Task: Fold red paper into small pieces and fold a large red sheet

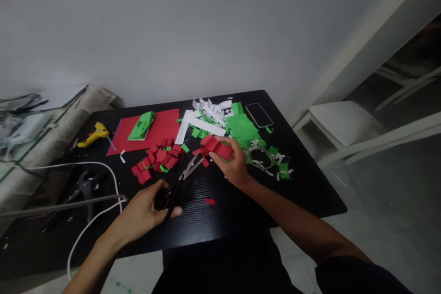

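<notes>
Dark-clothed legs (220,266) are seen nearest the camera, below the edge of the black table (241,220). By the left hand (146,209), the scissors (189,169) are grasped at their dark handles, with the blades angled away towards the other grip, seemingly so that paper can be met by them. Between the thumb and fingers of the right hand (236,165), a folded red paper strip (223,150) is pinched, its free end left exposed just beside the blade tips, presumably to be kept within their reach.

Left of the blades, red paper pieces (160,161) are heaped close by, so leftward room is limited. Beyond the right grip, green paper (241,128) and white strips (206,124) are spread; to its right a ring (261,159) is set. One red scrap (211,201) is left nearer the body. Beside the left wrist, a white cable (112,172) is looped, where a sleeve or elbow might be caught.
</notes>
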`<state>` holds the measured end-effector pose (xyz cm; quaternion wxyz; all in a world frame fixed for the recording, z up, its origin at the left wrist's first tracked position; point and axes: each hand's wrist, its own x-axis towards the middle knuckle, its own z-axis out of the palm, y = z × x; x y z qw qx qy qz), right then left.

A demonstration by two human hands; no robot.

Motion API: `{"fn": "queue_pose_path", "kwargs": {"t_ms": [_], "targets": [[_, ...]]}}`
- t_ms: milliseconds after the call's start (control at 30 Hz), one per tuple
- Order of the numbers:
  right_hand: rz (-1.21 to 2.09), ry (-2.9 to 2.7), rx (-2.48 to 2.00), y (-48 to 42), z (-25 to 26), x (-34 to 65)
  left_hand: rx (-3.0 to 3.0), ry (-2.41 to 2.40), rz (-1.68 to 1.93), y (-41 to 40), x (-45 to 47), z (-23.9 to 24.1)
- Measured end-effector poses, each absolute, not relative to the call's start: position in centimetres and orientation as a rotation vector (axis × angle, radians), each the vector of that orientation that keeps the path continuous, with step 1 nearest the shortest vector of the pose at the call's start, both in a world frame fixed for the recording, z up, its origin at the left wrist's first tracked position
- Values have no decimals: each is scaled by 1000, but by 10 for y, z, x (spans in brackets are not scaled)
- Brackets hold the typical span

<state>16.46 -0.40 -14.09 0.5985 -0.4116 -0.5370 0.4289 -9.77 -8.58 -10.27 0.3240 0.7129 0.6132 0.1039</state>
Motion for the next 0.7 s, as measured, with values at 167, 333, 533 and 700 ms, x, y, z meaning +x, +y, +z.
{"fn": "queue_pose_path", "kwargs": {"t_ms": [167,333,533,700], "targets": [[1019,-1272,-977,-7,-138,167,1844,1581,343,-86,-90,-107],[880,-1376,-974,-7,-139,168,1890,1569,402,-81,-81,-112],[674,-1478,-919,-6,-147,165,1910,1593,449,-75,-72,-105],[572,-1539,-868,-7,-148,164,1919,1600,474,-74,-70,-105]]}}
